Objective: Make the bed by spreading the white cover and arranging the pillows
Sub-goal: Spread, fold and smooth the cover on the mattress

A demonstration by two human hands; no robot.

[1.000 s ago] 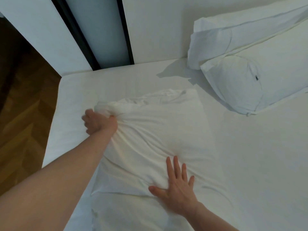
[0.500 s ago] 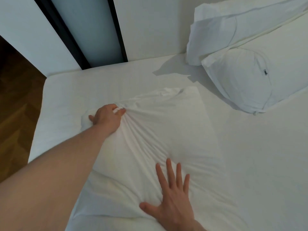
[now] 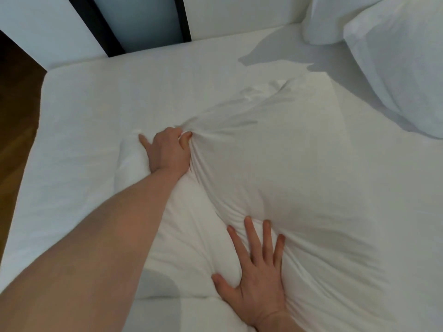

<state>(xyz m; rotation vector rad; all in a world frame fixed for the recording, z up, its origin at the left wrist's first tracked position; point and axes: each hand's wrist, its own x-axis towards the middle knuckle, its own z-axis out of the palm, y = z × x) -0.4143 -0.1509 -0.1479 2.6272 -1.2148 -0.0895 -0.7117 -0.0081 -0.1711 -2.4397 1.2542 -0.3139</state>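
Observation:
A white pillow in a loose, creased pillowcase lies in the middle of the white mattress. My left hand grips a bunch of the pillowcase fabric at the pillow's far left corner, with creases fanning out from the grip. My right hand lies flat, fingers spread, pressing down on the pillow's near edge. Two more white pillows are stacked at the head of the bed, upper right.
The mattress's left edge drops to a wooden floor. Behind the bed stands a white wall with dark vertical frames. Bare sheet lies around the pillow on the left and right.
My left hand has pulled its bunch of pillowcase fabric to the right and inward over the pillow. My right hand stays pressed flat. The view has moved closer and shifted left.

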